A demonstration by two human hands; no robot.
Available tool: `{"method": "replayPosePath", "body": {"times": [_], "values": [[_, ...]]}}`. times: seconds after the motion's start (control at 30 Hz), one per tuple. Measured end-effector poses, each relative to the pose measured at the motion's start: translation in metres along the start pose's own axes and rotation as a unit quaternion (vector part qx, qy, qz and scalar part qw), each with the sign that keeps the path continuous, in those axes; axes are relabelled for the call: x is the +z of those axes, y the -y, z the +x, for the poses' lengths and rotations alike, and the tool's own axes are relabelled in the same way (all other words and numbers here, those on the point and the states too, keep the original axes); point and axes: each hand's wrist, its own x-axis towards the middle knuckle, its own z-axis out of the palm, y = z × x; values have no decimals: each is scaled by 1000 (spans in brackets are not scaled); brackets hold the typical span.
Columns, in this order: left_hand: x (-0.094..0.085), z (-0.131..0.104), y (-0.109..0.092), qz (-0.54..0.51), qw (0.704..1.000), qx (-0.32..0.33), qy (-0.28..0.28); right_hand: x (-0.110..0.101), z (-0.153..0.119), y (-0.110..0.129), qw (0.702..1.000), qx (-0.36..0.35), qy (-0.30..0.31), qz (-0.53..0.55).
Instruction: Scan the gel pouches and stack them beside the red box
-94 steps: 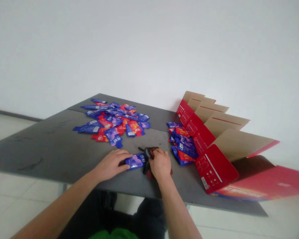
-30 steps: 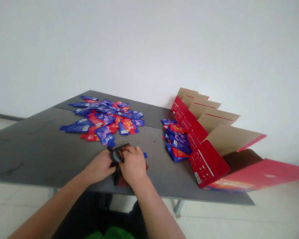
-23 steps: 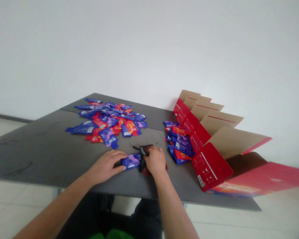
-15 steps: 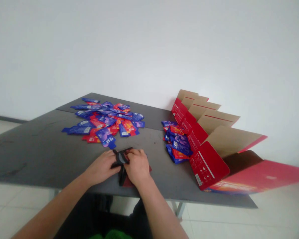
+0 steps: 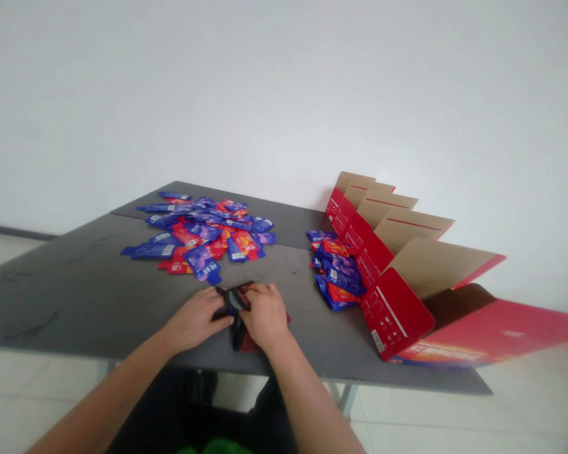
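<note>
Near the front edge of the table, a black object with curved arms and a grey rounded middle (image 5: 236,301) lies between my hands; its kind I cannot make out. My left hand (image 5: 196,320) is closed on its left side, thumb below and fingers above. From the right, my right hand (image 5: 266,315) grips it with bent fingers, partly covering it. A flat reddish-brown piece (image 5: 248,344) shows under the black object and my right hand. Beyond my hands lies a loose heap of blue and red sachets (image 5: 201,230).
A smaller pile of blue and red sachets (image 5: 338,271) lies to the right, against a row of red cardboard boxes (image 5: 400,315) with raised flaps. The grey table (image 5: 99,302) has its front edge close to my body. A white wall (image 5: 284,94) stands behind.
Both hands stay on the black object, with only a slight shift in its angle. The view has moved a little. The sachets and boxes lie as before.
</note>
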Motion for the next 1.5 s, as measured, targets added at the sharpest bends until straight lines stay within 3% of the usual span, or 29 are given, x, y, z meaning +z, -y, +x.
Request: {"method": "replayPosePath", "body": {"times": [0.17, 0.27, 0.37, 0.43, 0.53, 0.63, 0.7, 0.8, 0.93, 1.03, 1.13, 1.23, 1.37, 1.5], "values": [[-3, 1, -3, -11, 1000, 5, 7, -18, 7, -34, 989, 141, 6, -52], [-1, 1, 0, -5, 1000, 4, 2, -19, 11, -18, 994, 103, -16, -46], [2, 1, 3, -2, 1000, 11, -6, 2, 9, 12, 999, 20, -25, -17], [1, 1, 2, -1, 1000, 10, -1, 16, 6, 19, 1000, 8, -22, -6], [-2, 1, -2, -8, 1000, 1, 5, 18, 3, -2, 998, 54, -34, -2], [-5, 1, -4, -14, 1000, -1, 1, -2, 5, -35, 990, 137, -26, -32], [-4, 1, -4, -12, 1000, -2, 2, -17, 7, -42, 985, 162, -13, -53], [-2, 1, 0, -6, 1000, -2, 4, -23, 8, -22, 992, 112, -32, -45], [-1, 1, 1, 2, 1000, 6, 5, -4, 8, 10, 1000, 10, -29, -7], [-4, 1, -2, -2, 1000, -3, 11, 0, 4, -4, 998, 61, -15, -13], [-5, 0, -4, -3, 1000, -5, 19, -13, -10, -39, 985, 158, -29, -56], [-5, 0, -2, 4, 1000, -13, 23, -24, -42, -59, 980, 179, -47, -68], [-5, 0, 1, 15, 999, -14, 41, -23, -82, -53, 976, 200, -85, -29], [-19, 0, 2, 38, 993, 2, 110, -20, -92, -48, 972, 215, -94, -7]]}}
